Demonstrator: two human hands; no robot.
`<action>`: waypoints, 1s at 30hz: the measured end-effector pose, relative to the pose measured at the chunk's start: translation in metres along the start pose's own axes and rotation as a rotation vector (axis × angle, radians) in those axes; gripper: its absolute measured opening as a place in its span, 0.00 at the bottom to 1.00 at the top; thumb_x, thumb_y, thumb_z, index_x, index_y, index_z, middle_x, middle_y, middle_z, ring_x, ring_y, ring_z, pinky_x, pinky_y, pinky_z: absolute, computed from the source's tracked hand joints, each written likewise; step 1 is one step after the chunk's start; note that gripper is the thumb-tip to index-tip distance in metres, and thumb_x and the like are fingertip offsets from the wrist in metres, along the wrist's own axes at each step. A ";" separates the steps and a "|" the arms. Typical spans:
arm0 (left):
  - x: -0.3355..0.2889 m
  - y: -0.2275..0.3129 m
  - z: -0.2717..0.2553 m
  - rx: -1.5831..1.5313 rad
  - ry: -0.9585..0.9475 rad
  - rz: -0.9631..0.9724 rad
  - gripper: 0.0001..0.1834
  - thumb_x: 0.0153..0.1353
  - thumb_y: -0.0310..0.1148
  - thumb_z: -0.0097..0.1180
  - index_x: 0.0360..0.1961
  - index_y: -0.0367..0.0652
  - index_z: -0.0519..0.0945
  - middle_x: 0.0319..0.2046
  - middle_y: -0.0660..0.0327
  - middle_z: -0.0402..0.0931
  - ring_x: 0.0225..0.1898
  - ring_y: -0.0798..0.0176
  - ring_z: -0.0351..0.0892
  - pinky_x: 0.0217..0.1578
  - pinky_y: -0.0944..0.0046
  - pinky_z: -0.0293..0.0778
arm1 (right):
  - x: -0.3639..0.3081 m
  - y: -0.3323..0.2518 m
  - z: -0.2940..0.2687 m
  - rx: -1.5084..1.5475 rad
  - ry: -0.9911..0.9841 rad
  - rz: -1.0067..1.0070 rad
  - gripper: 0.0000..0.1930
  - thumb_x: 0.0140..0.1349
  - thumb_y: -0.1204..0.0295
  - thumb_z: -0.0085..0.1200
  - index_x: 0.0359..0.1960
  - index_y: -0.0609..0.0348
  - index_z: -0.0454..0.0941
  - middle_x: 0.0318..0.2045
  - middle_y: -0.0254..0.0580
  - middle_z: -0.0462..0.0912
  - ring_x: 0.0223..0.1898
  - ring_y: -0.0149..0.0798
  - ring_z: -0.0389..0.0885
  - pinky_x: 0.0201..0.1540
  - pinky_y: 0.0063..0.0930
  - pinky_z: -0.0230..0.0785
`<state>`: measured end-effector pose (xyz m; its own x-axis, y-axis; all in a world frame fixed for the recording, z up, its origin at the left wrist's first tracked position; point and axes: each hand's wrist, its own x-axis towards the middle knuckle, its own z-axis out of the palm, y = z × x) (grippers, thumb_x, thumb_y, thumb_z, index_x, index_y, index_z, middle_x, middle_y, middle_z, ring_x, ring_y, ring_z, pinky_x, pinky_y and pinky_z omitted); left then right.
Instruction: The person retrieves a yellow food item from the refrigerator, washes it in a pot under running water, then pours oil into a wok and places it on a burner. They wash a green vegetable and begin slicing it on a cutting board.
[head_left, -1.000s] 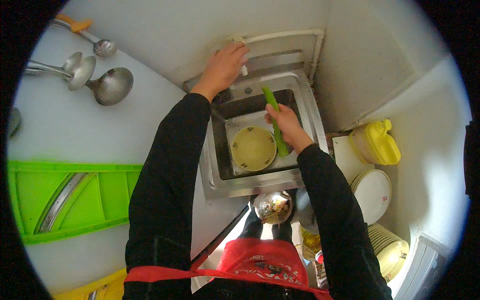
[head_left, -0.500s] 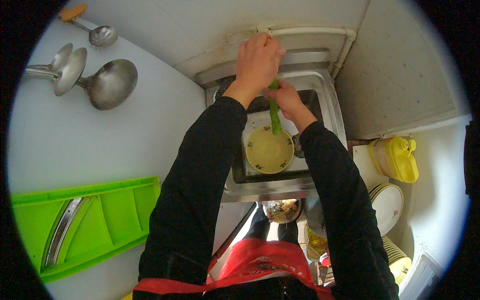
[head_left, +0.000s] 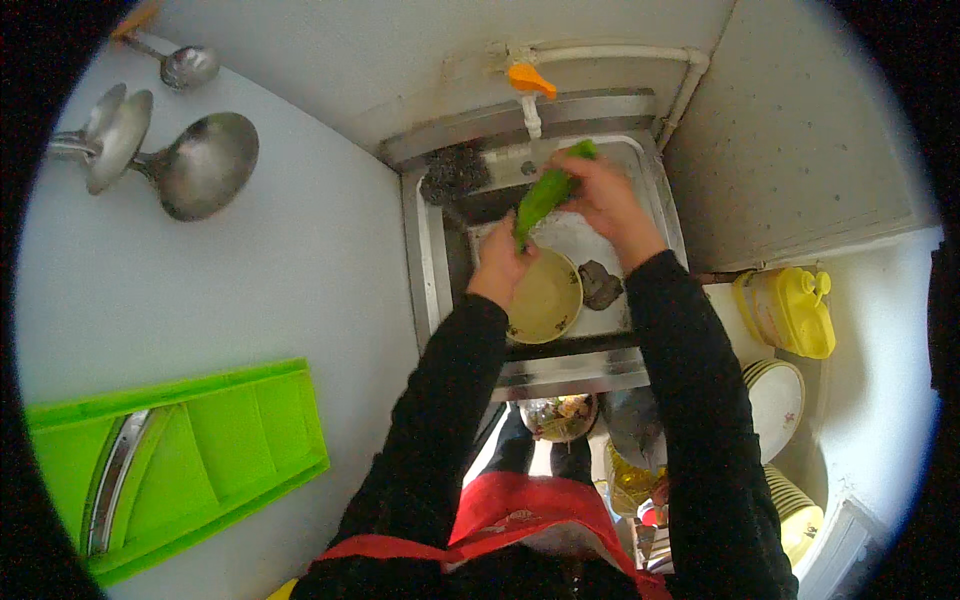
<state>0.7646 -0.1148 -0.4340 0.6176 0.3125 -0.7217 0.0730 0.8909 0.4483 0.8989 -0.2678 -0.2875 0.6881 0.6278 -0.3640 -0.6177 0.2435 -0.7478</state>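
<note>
Here, everything is placed relative to the stainless-steel sink basin (head_left: 430,270) set at the far end of the pale counter.

Vegetable: a long green cucumber-like vegetable (head_left: 543,195) is held slantwise above the sink basin, its upper end near the tap and its lower end over the bowl.

Left hand: the left hand (head_left: 500,262) is closed around the lower end of the vegetable, above the basin's near half.

Right hand: the right hand (head_left: 600,195) is wrapped around the upper part of the vegetable, above the basin's far half, just below the tap.

Tap: a white pipe tap with an orange lever handle (head_left: 528,88) is mounted on the wall right behind the sink basin.

Bowl: a round yellowish bowl (head_left: 548,300) is seen inside the basin, at its near edge, partly covered by the left hand.

Scourer: a dark wire scouring pad (head_left: 455,172) is lodged at the basin's far left corner.

Rag: a small grey rag (head_left: 600,284) is seen in the basin, just right of the bowl.

Ladles: steel ladles (head_left: 190,165) are laid on the counter well left of the sink basin.

Slicer: a bright green plastic slicer board with a metal blade (head_left: 170,455) is laid on the counter to the near left of the basin.

Yellow container: a yellow plastic lidded container (head_left: 790,310) is kept to the right of the basin, with a stack of white plates (head_left: 775,395) just nearer than it.
</note>
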 end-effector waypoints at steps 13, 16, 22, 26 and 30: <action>-0.035 0.000 0.147 0.039 -0.177 0.081 0.09 0.71 0.33 0.56 0.46 0.39 0.75 0.31 0.52 0.80 0.30 0.49 0.82 0.32 0.48 0.80 | -0.066 -0.002 -0.027 -0.571 -0.050 0.116 0.12 0.73 0.64 0.54 0.48 0.59 0.78 0.30 0.35 0.80 0.21 0.28 0.71 0.20 0.25 0.61; -0.036 0.014 0.151 0.035 -0.217 0.120 0.09 0.71 0.34 0.57 0.43 0.40 0.73 0.27 0.55 0.76 0.26 0.51 0.80 0.29 0.49 0.79 | -0.090 0.008 -0.032 -0.460 0.004 0.170 0.09 0.73 0.65 0.53 0.45 0.57 0.74 0.26 0.34 0.76 0.21 0.28 0.71 0.19 0.25 0.60; -0.065 -0.004 0.147 0.270 -0.190 0.236 0.10 0.65 0.30 0.60 0.43 0.39 0.75 0.27 0.53 0.78 0.26 0.51 0.81 0.27 0.51 0.79 | -0.083 0.030 -0.038 -0.102 -0.185 0.131 0.11 0.66 0.73 0.58 0.48 0.59 0.75 0.29 0.37 0.79 0.23 0.31 0.74 0.23 0.30 0.68; -0.080 0.062 0.172 0.756 0.093 0.767 0.19 0.64 0.29 0.61 0.55 0.37 0.73 0.32 0.53 0.79 0.32 0.49 0.84 0.30 0.48 0.79 | -0.069 0.028 -0.016 -0.605 0.005 -0.047 0.17 0.62 0.77 0.59 0.53 0.62 0.75 0.33 0.38 0.80 0.28 0.34 0.76 0.29 0.30 0.70; -0.085 0.098 0.218 1.235 0.023 1.342 0.18 0.66 0.36 0.57 0.53 0.37 0.79 0.37 0.46 0.82 0.37 0.41 0.82 0.41 0.45 0.78 | -0.044 0.011 0.008 -0.623 0.000 -0.092 0.22 0.61 0.77 0.59 0.57 0.63 0.75 0.34 0.38 0.80 0.29 0.34 0.77 0.29 0.31 0.70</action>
<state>0.8898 -0.1259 -0.2135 0.7302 0.5438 0.4136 0.0709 -0.6624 0.7458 0.8587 -0.2867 -0.2752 0.7279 0.6245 -0.2832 -0.2183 -0.1805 -0.9590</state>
